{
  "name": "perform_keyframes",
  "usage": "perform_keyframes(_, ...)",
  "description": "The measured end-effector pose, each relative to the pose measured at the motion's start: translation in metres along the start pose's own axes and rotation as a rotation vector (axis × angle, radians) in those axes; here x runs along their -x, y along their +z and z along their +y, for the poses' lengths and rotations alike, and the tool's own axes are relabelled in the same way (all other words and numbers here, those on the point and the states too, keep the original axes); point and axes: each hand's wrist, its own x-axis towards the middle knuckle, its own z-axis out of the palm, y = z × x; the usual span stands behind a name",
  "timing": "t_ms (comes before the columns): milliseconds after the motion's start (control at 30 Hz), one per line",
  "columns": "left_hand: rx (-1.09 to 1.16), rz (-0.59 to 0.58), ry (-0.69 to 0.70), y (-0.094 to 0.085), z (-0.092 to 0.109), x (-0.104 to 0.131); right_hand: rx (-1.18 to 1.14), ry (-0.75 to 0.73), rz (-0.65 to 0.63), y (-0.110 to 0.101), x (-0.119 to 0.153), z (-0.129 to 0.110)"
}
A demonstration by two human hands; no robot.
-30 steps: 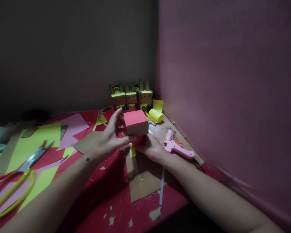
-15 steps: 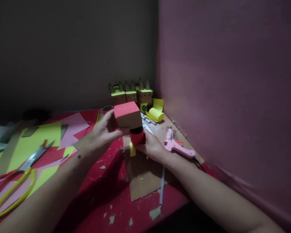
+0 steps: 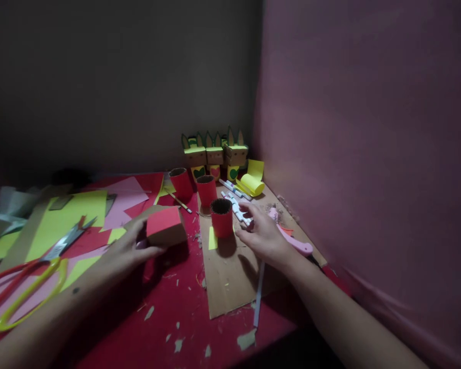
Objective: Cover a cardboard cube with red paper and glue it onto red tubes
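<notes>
My left hand (image 3: 138, 246) holds a small cardboard box with a red top (image 3: 166, 225) low over the red table, fingers round its left side. Just right of a red tube (image 3: 222, 219), my right hand (image 3: 259, 233) has its thumb and fingers apart, with nothing between them. That tube stands upright on a flat cardboard sheet (image 3: 230, 282), beside a small yellow paper strip (image 3: 212, 239). Two more red tubes (image 3: 206, 190) (image 3: 180, 183) stand behind it.
Cardboard figures with pointed ears (image 3: 215, 154) stand at the back. Markers (image 3: 234, 189), a yellow paper roll (image 3: 252, 183) and a pink glue gun (image 3: 297, 245) lie to the right. Scissors (image 3: 57, 251) rest on coloured paper (image 3: 77, 205) at left. A pink wall (image 3: 369, 128) borders the right.
The box has been lifted off the red tube and moved left and down in my left hand. My right hand has let go of the tube, which now stands on the cardboard.
</notes>
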Motion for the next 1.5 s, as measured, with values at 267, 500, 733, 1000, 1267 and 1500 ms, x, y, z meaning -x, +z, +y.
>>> perform_keyframes(267, -0.3, 0.031, 0.249, -0.014, 0.0, 0.017, 0.413, -0.156, 0.223, -0.038, 0.042, 0.027)
perform_keyframes(500, 0.078, -0.106, 0.23, 0.066, 0.066, -0.001, 0.846, -0.1, 0.205, -0.041, 0.071, 0.055)
perform_keyframes(733, 0.29, -0.129, 0.111, 0.118, 0.078, -0.018, 0.904, -0.172, 0.159, -0.041, 0.068, 0.075)
perform_keyframes(1000, 0.344, -0.052, 0.084, 0.142, 0.066, -0.02, 0.877, -0.196, 0.243, -0.039, 0.07, 0.074)
perform_keyframes(1267, 0.264, -0.026, 0.119, 0.149, 0.054, -0.021, 0.902, -0.189, 0.313, -0.036, 0.072, 0.075)
perform_keyframes(1500, 0.201, -0.037, 0.146, 0.15, 0.05, -0.022, 0.906, -0.171, 0.339, -0.035, 0.073, 0.069)
